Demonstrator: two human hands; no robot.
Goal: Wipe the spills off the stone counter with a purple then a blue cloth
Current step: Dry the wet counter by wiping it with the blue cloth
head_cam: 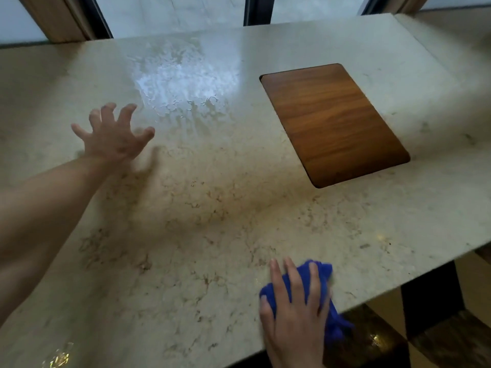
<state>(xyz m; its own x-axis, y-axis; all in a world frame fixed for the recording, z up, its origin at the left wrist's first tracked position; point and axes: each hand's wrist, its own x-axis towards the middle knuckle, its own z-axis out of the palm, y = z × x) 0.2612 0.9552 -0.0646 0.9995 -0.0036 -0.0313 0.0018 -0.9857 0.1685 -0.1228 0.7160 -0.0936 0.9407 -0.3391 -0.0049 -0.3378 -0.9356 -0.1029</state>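
A beige stone counter (212,208) fills the view. A wide wet patch of spilled water (183,81) glistens at its far middle. My right hand (295,312) lies flat, fingers straight, on a crumpled blue cloth (328,298) at the counter's near right edge; part of the cloth hangs over the edge. My left hand (114,134) hovers with fingers spread and slightly bent just left of and nearer than the wet patch, holding nothing. No purple cloth is in view.
A brown wooden panel (334,123) is set flush into the counter at the right. Window frames (249,9) stand behind the far edge. A dark table leg (430,301) and glossy floor show below the near right edge.
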